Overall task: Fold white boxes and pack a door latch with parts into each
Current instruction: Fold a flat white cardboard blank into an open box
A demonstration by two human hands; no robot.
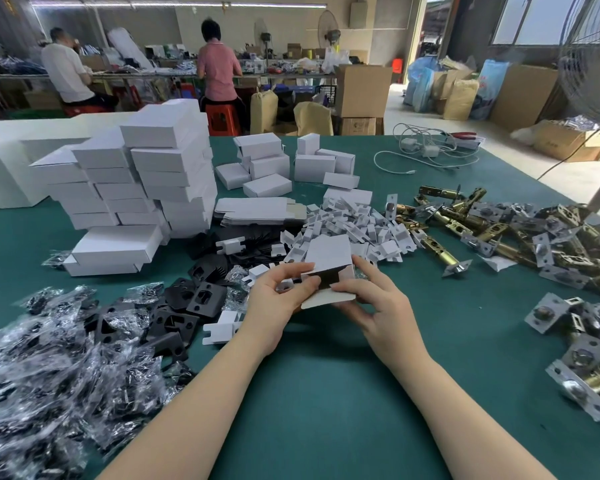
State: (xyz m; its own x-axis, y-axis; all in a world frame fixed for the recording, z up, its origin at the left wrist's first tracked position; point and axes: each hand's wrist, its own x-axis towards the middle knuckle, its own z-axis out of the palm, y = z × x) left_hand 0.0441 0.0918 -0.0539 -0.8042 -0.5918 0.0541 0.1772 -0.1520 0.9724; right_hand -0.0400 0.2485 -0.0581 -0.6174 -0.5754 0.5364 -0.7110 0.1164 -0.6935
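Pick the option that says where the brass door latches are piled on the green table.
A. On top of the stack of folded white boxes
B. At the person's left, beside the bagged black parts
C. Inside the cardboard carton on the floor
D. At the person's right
D: the brass door latches lie heaped on the green table to the right of the right hand, while the bagged black parts fill the left side.

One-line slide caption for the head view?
Both hands, left hand and right hand, hold an open white box above the green table.

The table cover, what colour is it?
Dark green table cover, seen best in the head view.
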